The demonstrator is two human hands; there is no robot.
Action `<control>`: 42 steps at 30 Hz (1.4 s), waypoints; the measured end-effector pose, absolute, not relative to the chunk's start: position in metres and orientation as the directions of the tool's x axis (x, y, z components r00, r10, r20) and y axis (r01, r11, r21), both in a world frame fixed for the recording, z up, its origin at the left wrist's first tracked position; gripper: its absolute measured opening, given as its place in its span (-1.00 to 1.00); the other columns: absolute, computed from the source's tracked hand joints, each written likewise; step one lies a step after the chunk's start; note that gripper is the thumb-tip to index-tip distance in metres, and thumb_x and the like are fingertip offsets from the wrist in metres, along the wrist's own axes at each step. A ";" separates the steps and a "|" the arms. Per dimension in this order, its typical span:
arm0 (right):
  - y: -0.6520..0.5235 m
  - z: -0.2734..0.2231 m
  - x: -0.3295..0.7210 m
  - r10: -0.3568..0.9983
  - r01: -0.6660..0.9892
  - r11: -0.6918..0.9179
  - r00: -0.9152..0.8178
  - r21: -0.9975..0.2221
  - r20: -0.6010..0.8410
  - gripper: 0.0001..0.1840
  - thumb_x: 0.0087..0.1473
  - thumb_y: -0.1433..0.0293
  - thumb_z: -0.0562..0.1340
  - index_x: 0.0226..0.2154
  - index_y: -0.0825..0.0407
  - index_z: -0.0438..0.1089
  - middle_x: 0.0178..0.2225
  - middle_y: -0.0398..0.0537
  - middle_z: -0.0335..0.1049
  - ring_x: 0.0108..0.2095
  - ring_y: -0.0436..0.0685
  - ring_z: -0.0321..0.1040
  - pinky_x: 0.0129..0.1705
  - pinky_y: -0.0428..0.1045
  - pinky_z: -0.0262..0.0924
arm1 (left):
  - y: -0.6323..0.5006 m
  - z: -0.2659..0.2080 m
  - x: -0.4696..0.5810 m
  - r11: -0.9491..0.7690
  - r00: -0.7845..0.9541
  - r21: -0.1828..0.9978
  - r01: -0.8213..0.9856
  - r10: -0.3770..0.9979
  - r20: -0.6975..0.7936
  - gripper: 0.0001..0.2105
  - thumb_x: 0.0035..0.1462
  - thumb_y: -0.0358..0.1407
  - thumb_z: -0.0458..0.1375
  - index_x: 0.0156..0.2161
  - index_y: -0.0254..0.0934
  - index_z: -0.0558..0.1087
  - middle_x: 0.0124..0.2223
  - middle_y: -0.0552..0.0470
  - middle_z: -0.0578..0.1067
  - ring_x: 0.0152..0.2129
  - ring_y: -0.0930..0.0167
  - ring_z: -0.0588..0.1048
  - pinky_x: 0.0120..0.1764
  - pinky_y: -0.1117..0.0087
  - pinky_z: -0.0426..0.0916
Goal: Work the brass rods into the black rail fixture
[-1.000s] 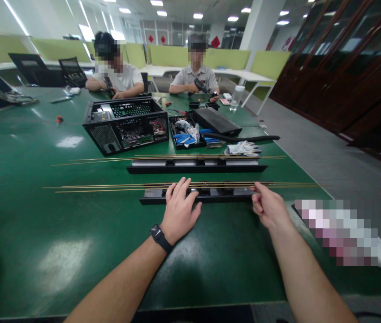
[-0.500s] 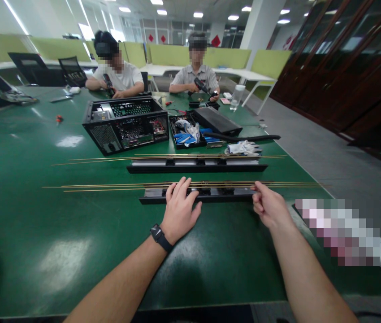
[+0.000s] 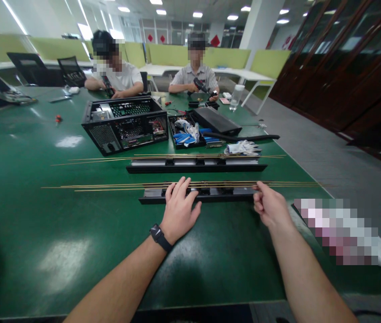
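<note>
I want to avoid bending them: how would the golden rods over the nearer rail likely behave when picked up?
The golden rods look springy, being long and thin, yet probably stiff enough: they jut past the rail without obvious droop. Their slimness suggests they're light.

head-worn view, facing forward and down, near the green table [image 3: 110, 220], frame edges seemingly blurred

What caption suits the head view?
Left hand over thin rods along the nearer black rail; right hand pinching at them.
</note>
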State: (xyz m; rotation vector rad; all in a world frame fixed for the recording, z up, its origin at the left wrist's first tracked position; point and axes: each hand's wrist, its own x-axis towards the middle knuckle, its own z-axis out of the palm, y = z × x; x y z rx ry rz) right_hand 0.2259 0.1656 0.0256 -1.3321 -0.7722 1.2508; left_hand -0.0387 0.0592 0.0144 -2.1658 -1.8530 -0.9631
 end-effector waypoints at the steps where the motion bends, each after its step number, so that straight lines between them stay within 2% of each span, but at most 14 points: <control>1: 0.165 0.026 0.225 0.951 -0.203 -0.200 0.196 -0.959 -0.239 -0.68 0.02 0.17 0.43 -0.41 0.06 0.42 -0.73 -0.23 0.25 -0.84 -0.13 -0.06 -0.83 -0.20 -0.25 | 0.059 0.014 -0.039 -0.236 0.040 0.298 0.925 0.840 0.542 -0.77 0.27 -0.25 0.19 0.00 -0.20 0.54 0.34 -0.19 0.34 0.35 0.11 0.22 0.34 -0.06 0.06; 5: 0.163 0.026 0.223 0.959 -0.214 -0.231 0.113 -0.949 -0.259 -0.69 0.00 0.20 0.45 -0.40 0.08 0.45 -0.72 -0.23 0.25 -0.84 -0.14 -0.07 -0.83 -0.20 -0.25 | 0.060 0.014 -0.039 -0.234 0.037 0.300 0.925 0.839 0.543 -0.77 0.27 -0.25 0.19 0.00 -0.19 0.54 0.33 -0.19 0.34 0.35 0.11 0.22 0.35 -0.06 0.06; 12: 0.168 0.026 0.228 0.932 -0.259 -0.177 0.267 -0.949 -0.246 -0.72 0.03 0.23 0.42 -0.44 0.07 0.42 -0.73 -0.26 0.21 -0.83 -0.14 -0.06 -0.83 -0.20 -0.23 | 0.059 0.015 -0.039 -0.237 0.042 0.299 0.924 0.843 0.537 -0.77 0.28 -0.25 0.18 0.00 -0.20 0.54 0.33 -0.20 0.34 0.35 0.12 0.21 0.34 -0.06 0.06; 20: 0.166 0.022 0.226 0.960 -0.217 -0.217 0.128 -0.952 -0.249 -0.65 -0.03 0.17 0.47 -0.40 0.10 0.45 -0.72 -0.24 0.24 -0.83 -0.15 -0.07 -0.83 -0.21 -0.25 | 0.059 0.014 -0.039 -0.242 0.043 0.299 0.923 0.837 0.545 -0.77 0.27 -0.26 0.19 0.00 -0.20 0.53 0.33 -0.21 0.34 0.35 0.11 0.22 0.33 -0.07 0.07; 26: 0.169 0.021 0.231 0.931 -0.249 -0.151 0.289 -0.957 -0.222 -0.71 0.01 0.23 0.42 -0.45 0.08 0.42 -0.72 -0.26 0.22 -0.83 -0.14 -0.05 -0.83 -0.20 -0.23 | 0.059 0.015 -0.039 -0.240 0.047 0.295 0.925 0.842 0.537 -0.77 0.28 -0.24 0.18 0.00 -0.20 0.54 0.33 -0.20 0.34 0.35 0.13 0.22 0.34 -0.06 0.06; 34: 0.165 0.024 0.225 0.957 -0.214 -0.215 0.149 -0.953 -0.249 -0.69 -0.01 0.20 0.45 -0.42 0.10 0.44 -0.72 -0.23 0.25 -0.84 -0.14 -0.06 -0.84 -0.20 -0.25 | 0.058 0.016 -0.039 -0.237 0.041 0.299 0.924 0.841 0.540 -0.77 0.27 -0.25 0.18 0.00 -0.20 0.54 0.32 -0.20 0.35 0.34 0.12 0.22 0.34 -0.06 0.07; 42: 0.168 0.023 0.231 0.939 -0.236 -0.175 0.253 -0.956 -0.234 -0.68 0.01 0.18 0.44 -0.43 0.07 0.41 -0.73 -0.25 0.23 -0.83 -0.14 -0.05 -0.83 -0.20 -0.22 | 0.059 0.016 -0.039 -0.234 0.043 0.298 0.925 0.845 0.533 -0.77 0.28 -0.25 0.18 0.00 -0.19 0.54 0.33 -0.19 0.34 0.35 0.13 0.22 0.34 -0.06 0.06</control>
